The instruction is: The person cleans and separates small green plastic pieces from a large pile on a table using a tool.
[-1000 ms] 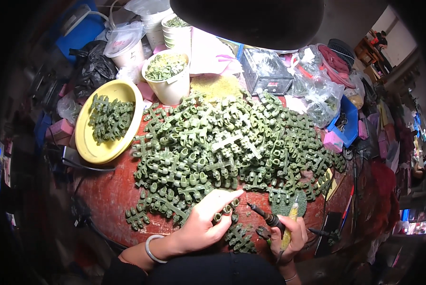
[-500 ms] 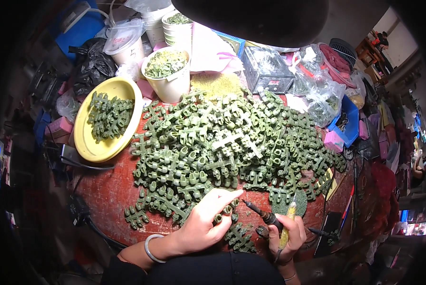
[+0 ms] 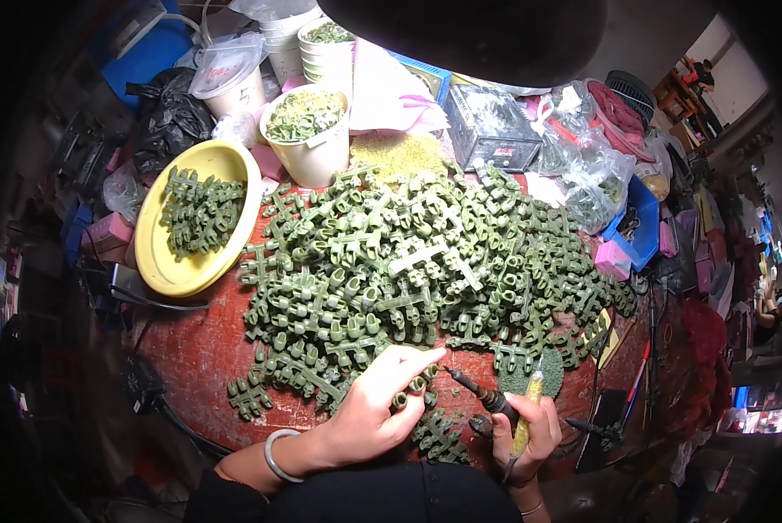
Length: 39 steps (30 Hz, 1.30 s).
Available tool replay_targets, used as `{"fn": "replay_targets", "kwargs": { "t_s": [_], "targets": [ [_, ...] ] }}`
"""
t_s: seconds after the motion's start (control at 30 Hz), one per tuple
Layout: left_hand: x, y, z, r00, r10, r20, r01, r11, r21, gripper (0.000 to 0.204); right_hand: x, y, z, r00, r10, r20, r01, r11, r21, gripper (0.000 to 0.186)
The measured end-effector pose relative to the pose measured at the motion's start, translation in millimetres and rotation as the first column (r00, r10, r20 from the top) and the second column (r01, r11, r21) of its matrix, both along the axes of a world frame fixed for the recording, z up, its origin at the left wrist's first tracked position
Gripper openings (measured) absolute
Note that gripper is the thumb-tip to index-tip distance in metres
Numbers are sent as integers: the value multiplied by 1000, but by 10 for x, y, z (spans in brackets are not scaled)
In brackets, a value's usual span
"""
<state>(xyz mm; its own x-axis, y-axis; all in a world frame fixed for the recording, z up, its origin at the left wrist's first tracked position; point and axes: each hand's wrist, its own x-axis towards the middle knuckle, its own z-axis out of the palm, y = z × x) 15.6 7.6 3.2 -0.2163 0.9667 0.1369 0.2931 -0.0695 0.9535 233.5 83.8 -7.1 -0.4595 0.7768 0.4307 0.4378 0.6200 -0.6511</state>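
My left hand (image 3: 380, 397) pinches a small green waxy piece (image 3: 415, 388) with open cup-like ends, mostly hidden by the fingers. In my right hand (image 3: 530, 431) are a black-gripped pen-shaped tool like a soldering iron (image 3: 489, 397) and a yellowish stick-like tool (image 3: 527, 414). The iron's thin tip points up and left, close beside the green piece; whether they touch I cannot tell. Beyond both hands rises a big heap of similar green branched pieces (image 3: 391, 253). A few more pieces (image 3: 442, 436) lie on the table between my hands.
A yellow basin (image 3: 151, 253) with green pieces is tilted at the left. Behind the heap stand a white bucket (image 3: 308, 157) of green and yellow bits and a dark box-shaped device (image 3: 491, 131). A green pad (image 3: 544, 375), blue tray (image 3: 644, 227) and cables lie right on the red table (image 3: 190, 349).
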Motion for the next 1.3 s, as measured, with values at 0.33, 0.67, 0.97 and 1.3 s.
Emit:
{"fn": "replay_targets", "kwargs": {
  "t_s": [0.33, 0.67, 0.97, 1.3],
  "targets": [
    [2, -5, 2, 1000, 12, -2, -12, 1000, 10, 49, -2, -9, -3, 1000, -6, 0, 6, 1000, 2, 31],
    [3, -3, 0, 1000, 4, -2, -4, 1000, 7, 50, -5, -6, -2, 1000, -11, -1, 11, 1000, 7, 31],
    [3, -3, 5, 1000, 2, -6, -2, 1000, 2, 50, -11, -2, 4, 1000, -1, -2, 1, 1000, 9, 29],
    [6, -3, 14, 1000, 12, 14, -12, 1000, -20, 50, 2, -16, 8, 1000, -10, 19, 10, 1000, -7, 31]
  ]
}}
